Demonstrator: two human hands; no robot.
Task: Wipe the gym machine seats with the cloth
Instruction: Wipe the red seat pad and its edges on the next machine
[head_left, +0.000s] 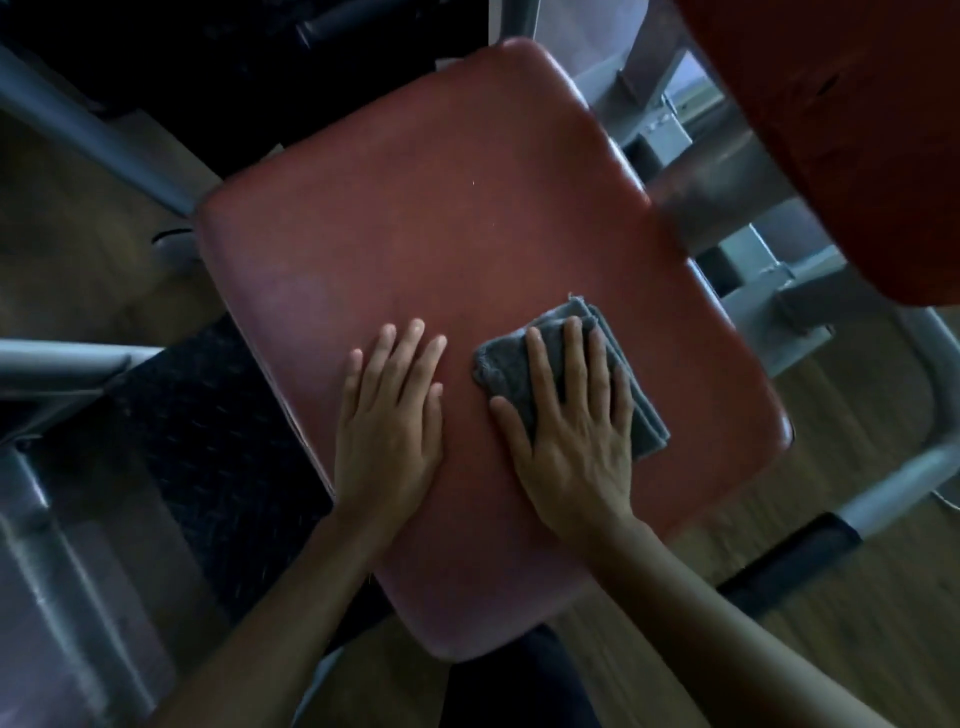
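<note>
Right hand (571, 441) flat, fingers straight, pressing grey cloth (519, 374) onto red seat (415, 234); left hand (387, 431) flat beside, holding nothing

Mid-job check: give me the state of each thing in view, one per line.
Left hand: open, flat on the seat, holding nothing.
Right hand: open, fingers straight, pressing the cloth down.
Grey cloth: folded, lying flat on the seat under the right hand.
Red seat pad: level, bare apart from the hands and cloth.
Second red pad: at upper right, untouched.
Grey metal frame: beside the seat, untouched.
</note>
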